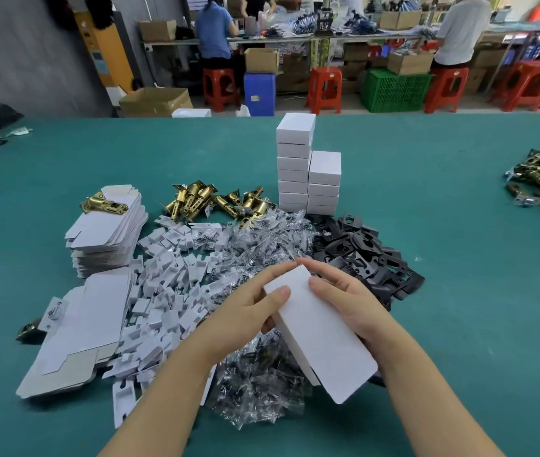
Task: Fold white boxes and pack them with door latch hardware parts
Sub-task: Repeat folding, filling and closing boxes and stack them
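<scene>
While I hold a white box (323, 334) in both hands above the green table (460, 291), its long axis runs from far-left to near-right, the far end tipped away from me and the near end toward my right forearm. My left hand (249, 308) grips the far left edge, thumb pressed on the top face and fingers curled underneath. My right hand (344, 295) clasps the far right edge, thumb on top, fingers wrapped behind. Both hands sit close together at the far end of the box, with the near end unsupported.

Below the box lie clear bags of screws (262, 245). To the left sit white card inserts (169, 285) and flat unfolded boxes (107, 225). To the right lies a heap of black metal plates (361, 249), nearer my right hand. Beyond them rest brass latches (216, 199), and behind those two stacks of finished boxes (308, 169), straight ahead.

I judge the box closed and ready to join the stacks, a forward reach along its own length.
</scene>
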Demonstrator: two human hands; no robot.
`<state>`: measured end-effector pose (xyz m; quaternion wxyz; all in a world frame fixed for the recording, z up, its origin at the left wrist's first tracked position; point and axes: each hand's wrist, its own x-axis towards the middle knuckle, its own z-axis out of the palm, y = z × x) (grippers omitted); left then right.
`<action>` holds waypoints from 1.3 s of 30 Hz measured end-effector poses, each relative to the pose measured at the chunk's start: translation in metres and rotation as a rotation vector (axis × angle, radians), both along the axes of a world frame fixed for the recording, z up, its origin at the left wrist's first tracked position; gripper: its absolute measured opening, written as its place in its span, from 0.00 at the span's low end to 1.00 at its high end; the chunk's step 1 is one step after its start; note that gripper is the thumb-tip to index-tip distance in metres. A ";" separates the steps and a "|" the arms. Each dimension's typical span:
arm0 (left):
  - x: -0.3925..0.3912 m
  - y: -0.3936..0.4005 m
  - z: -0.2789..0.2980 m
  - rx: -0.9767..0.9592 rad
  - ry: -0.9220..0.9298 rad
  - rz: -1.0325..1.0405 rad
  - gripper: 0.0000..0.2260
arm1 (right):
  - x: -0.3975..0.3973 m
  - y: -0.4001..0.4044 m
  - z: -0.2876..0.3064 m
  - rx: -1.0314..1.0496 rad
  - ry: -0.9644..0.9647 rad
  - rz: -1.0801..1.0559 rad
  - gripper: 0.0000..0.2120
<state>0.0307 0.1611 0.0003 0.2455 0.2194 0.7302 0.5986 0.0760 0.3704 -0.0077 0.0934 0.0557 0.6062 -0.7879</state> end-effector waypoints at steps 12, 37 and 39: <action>-0.008 0.004 -0.015 -0.450 0.965 0.079 0.24 | -0.016 0.009 -0.015 0.026 -0.193 -0.128 0.12; -0.223 -0.028 -0.007 -0.715 0.571 0.825 0.09 | -0.045 0.002 -0.052 -0.162 0.137 -0.321 0.39; -0.247 -0.038 -0.014 -0.874 0.551 0.841 0.12 | -0.047 0.001 -0.052 -0.140 0.134 -0.312 0.38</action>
